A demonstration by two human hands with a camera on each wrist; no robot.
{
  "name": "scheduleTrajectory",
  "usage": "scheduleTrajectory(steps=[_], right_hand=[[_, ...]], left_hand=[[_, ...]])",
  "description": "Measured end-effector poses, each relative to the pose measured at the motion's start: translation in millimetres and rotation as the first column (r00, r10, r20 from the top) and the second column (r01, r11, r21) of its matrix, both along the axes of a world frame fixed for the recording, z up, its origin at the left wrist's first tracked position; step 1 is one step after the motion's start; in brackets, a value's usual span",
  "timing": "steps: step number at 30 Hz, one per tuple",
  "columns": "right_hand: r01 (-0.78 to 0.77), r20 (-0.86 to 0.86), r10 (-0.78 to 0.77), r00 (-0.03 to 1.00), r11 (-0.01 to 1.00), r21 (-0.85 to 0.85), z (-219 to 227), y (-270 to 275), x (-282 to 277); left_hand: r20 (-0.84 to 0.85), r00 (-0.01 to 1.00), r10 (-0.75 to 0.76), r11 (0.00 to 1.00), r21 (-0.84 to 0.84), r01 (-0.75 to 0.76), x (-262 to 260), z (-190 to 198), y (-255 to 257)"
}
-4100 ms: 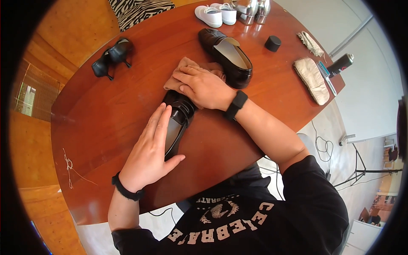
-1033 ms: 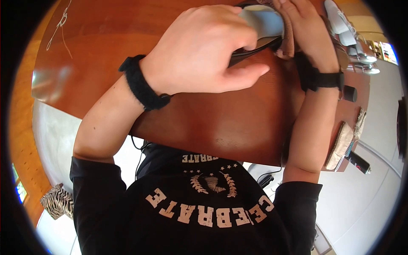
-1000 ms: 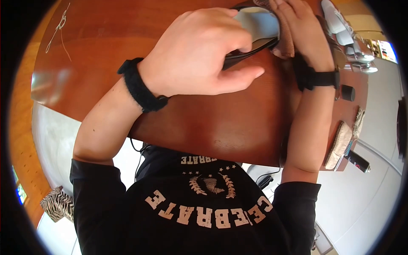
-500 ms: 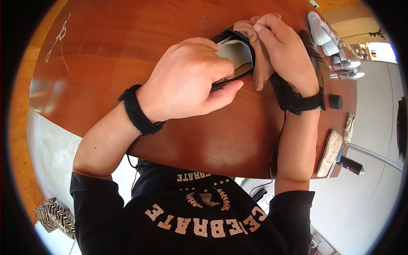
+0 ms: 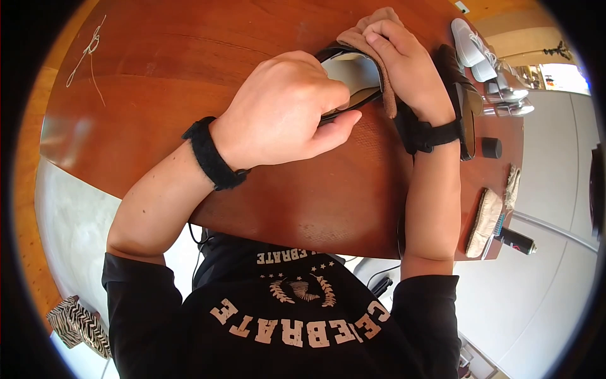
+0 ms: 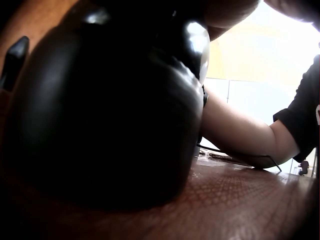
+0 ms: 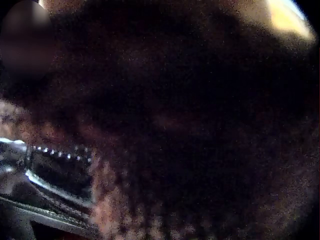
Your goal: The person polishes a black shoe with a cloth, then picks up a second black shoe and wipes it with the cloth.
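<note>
A black leather loafer lies on the wooden table with its pale insole showing. My left hand grips its heel end, fingers curled over the edge and thumb along the near side. In the left wrist view the loafer's glossy heel fills most of the frame. Over the front of the loafer is a brown cloth, held by my right hand with thumb and fingers bent on it; the toe is hidden. The right wrist view is mostly dark, with the loafer's stitched upper beside fuzzy cloth.
Right of my right hand stands a second dark loafer. Beyond it are white sneakers and silver shoes. A black cap, a fleecy pad and a spray can lie near the right edge. White string lies far left.
Seconds ago the right hand lay flat on the cloth and the left hand's fingers were straight along the loafer. Since half a second ago, the right hand and cloth have shifted left and forward.
</note>
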State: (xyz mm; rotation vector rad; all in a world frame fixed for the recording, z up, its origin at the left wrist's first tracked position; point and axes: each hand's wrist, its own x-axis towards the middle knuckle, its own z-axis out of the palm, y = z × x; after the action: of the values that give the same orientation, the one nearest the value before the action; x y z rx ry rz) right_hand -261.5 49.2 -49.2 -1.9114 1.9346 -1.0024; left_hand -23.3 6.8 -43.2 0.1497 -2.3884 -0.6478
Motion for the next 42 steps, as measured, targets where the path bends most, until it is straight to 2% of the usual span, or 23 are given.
scheduleTrajectory(steps=[1, 4, 7, 10, 13, 16, 21, 24, 28, 34, 37, 40, 42], right_hand=[[-0.014, 0.054, 0.012, 0.998, 0.999, 0.034, 1, -1, -1], [0.002, -0.019, 0.0, 1.0, 0.996, 0.09, 8, -1, 0], [0.115, -0.126, -0.122, 0.984, 0.992, -0.061, -4, 3, 8], [0.005, -0.064, -0.012, 0.998, 0.994, -0.111, 2, 5, 15], [-0.143, -0.064, 0.144, 0.987, 0.989, 0.02, 22, 8, 22], [-0.098, 0.03, 0.1, 0.995, 0.994, -0.051, 15, 12, 30], [-0.104, 0.155, 0.091, 0.984, 0.991, 0.082, 19, 9, 24], [-0.067, 0.165, 0.048, 0.985, 0.991, 0.112, 21, 10, 24], [-0.1, 0.085, 0.099, 0.991, 0.995, 0.002, 10, 1, 11], [0.01, -0.074, -0.003, 0.997, 0.996, 0.086, 4, -1, -15], [0.203, -0.092, -0.196, 0.976, 0.977, 0.071, -18, 0, -34], [0.203, -0.183, -0.179, 0.967, 0.971, 0.122, -22, 1, -42], [0.212, -0.171, -0.19, 0.967, 0.969, 0.124, -24, 2, -41]], left_hand=[[-0.005, 1.0, 0.0, 1.0, -0.004, 0.0, -1, 0, 0], [-0.016, 1.0, 0.009, 1.0, -0.01, -0.009, 0, -1, 0], [-0.02, 1.0, 0.019, 1.0, -0.009, -0.019, -1, -2, 0], [-0.02, 1.0, 0.023, 1.0, -0.011, -0.024, 0, 0, 1], [-0.023, 0.999, 0.022, 1.0, -0.003, -0.022, 0, 0, 1], [-0.027, 0.999, 0.023, 1.0, 0.006, -0.023, 0, 0, 2], [-0.021, 0.999, 0.024, 1.0, 0.012, -0.024, 1, 1, 2], [-0.016, 1.0, 0.026, 1.0, 0.0, -0.026, 0, 0, 3], [-0.002, 1.0, 0.026, 1.0, 0.002, -0.026, 0, 1, 3], [-0.025, 0.999, 0.023, 1.0, -0.001, -0.023, -1, -1, 2], [-0.028, 0.999, 0.028, 1.0, -0.003, -0.029, -2, 0, 3], [-0.025, 0.999, 0.028, 1.0, 0.008, -0.028, -1, 0, 3], [-0.015, 1.0, 0.019, 1.0, 0.021, -0.018, -1, -1, 2]])
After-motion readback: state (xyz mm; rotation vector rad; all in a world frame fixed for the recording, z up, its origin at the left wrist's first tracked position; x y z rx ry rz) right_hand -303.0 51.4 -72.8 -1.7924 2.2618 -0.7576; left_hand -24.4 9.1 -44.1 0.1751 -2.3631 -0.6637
